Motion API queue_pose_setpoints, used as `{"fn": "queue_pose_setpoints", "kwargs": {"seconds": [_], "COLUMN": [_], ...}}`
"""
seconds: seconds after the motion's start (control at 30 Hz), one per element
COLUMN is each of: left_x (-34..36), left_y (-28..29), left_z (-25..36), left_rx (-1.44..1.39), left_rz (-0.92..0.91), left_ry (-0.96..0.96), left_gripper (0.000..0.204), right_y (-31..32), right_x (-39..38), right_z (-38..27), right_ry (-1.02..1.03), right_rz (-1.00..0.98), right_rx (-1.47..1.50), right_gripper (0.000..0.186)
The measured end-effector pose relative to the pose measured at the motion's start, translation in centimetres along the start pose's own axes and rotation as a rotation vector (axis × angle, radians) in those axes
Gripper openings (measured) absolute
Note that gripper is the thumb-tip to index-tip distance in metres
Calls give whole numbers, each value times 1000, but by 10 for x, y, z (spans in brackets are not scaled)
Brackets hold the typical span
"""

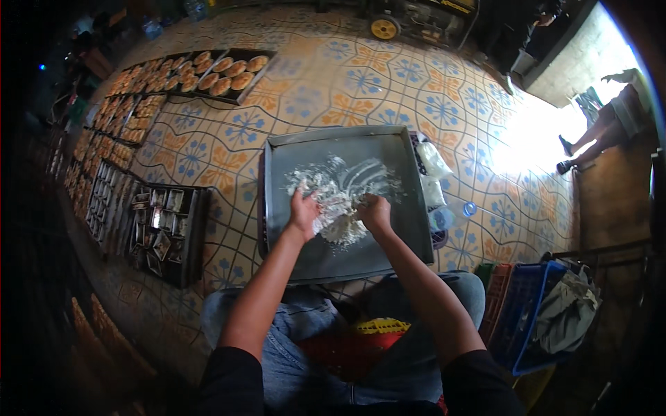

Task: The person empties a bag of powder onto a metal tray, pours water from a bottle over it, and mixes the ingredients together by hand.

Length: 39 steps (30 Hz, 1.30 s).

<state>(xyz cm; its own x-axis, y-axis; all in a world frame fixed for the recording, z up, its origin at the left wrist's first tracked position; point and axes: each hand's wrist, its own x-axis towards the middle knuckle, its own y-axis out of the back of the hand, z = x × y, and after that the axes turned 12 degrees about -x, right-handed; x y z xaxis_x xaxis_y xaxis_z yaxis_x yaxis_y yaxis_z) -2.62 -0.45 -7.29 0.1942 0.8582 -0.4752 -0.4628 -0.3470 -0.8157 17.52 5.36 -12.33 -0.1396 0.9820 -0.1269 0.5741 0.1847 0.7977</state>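
Observation:
A crumbly white, flour-like mixture (340,212) lies heaped in the middle of a wide grey metal tray (291,256) in front of my knees. My left hand (303,213) is at the heap's left side, fingers apart and dusted white, touching the mixture. On the right side of the heap, my right hand (375,212) has its fingers curled into the mixture; their tips are partly hidden. Thin white powder and smeared streaks spread over the tray floor beyond both hands.
Clear plastic bags of white stuff (434,163) and a plastic bottle (444,219) lie right of the tray. Baked rounds on trays (232,73) and stacked metal moulds (163,222) stand left. A blue crate (528,312) sits right. A person's legs (600,135) show far right, near a machine (416,24).

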Motion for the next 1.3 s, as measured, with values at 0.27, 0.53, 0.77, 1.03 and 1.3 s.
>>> {"fn": "queue_pose_setpoints", "kwargs": {"seconds": [0.27,0.53,0.77,1.03,1.3], "left_x": [-5,-2,-9,-4,4], "left_y": [2,6,-10,-8,6], "left_z": [-6,-5,27,20,4], "left_rx": [-22,-57,5,100,-26], "left_rz": [67,-40,5,70,-63], "left_ry": [-124,-126,-108,-133,-125], "left_gripper": [95,99,91,98,100], "right_y": [5,-4,-5,3,8], "right_x": [-18,-23,-10,-13,-25], "right_z": [-16,-17,-1,-22,-38], "right_ry": [-55,-226,146,432,530], "right_rz": [-226,-295,-284,33,-31], "right_rx": [291,542,212,170,202], "right_gripper": [35,29,35,49,47]}}
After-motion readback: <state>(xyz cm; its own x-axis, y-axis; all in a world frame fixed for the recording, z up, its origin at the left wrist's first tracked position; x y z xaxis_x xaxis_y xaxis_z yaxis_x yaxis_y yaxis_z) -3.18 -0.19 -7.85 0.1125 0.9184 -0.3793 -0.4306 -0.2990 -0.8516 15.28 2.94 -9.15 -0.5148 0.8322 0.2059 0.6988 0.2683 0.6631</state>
